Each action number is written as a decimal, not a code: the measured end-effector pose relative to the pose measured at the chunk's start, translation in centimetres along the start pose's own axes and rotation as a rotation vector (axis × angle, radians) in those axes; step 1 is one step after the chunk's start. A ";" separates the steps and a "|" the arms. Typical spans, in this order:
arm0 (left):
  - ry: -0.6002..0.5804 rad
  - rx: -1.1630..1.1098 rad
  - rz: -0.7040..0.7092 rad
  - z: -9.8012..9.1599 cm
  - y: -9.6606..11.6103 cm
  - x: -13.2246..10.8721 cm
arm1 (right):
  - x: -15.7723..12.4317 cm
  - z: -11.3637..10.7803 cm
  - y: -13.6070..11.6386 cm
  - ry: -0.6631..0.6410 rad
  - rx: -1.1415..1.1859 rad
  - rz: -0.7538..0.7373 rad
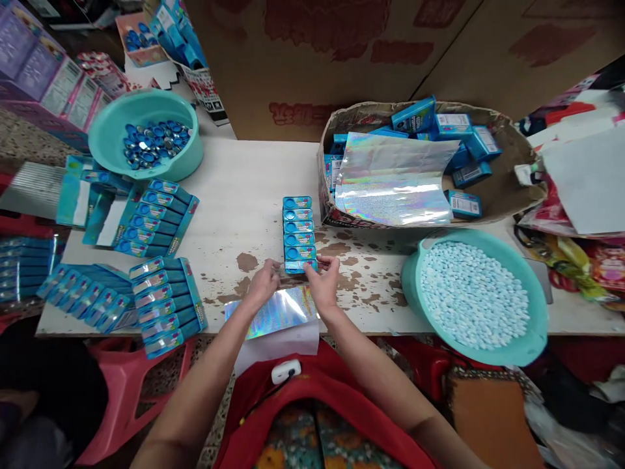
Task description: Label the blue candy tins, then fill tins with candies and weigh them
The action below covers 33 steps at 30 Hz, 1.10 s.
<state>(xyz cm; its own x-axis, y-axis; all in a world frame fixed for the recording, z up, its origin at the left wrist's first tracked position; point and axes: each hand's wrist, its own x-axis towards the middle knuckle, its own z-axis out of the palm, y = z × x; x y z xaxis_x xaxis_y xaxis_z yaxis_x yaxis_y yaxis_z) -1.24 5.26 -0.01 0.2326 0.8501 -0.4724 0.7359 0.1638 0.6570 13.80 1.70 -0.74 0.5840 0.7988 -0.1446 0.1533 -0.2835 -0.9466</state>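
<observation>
A column of several small blue boxes [299, 232] with round marks on their tops lies on the table in front of me. My right hand [324, 281] has its thumb on the nearest box [294, 266] and its fingers curled at that box's right end. Just left of the same box is my left hand [265, 281], fingers bent together; whatever they may hold is too small to make out. Beneath and between my wrists, a shiny holographic sheet [280, 312] lies at the table's front edge, with a white sheet [283, 345] hanging below it.
To the right stand a teal tub of pale pellets [473, 293] and a cardboard tray [512, 189] with blue boxes and holographic sheets [395, 179]. At left are stacked blue packs [168, 303] and a teal basin [146, 172] of small blue-and-silver pieces. Large cartons [293, 65] rise behind.
</observation>
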 end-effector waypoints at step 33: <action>-0.024 0.395 0.263 5.6 -0.8 -0.2 | -5.3 -8.5 0.5 -0.565 -0.584 -0.603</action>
<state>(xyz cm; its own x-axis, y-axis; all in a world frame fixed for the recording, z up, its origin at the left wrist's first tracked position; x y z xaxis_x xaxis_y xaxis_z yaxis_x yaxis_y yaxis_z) 1.74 2.16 -3.75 0.4547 0.8247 -0.3364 0.8343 -0.2622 0.4849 17.57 -7.17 1.96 -0.1596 0.9858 0.0524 0.7527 0.1558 -0.6396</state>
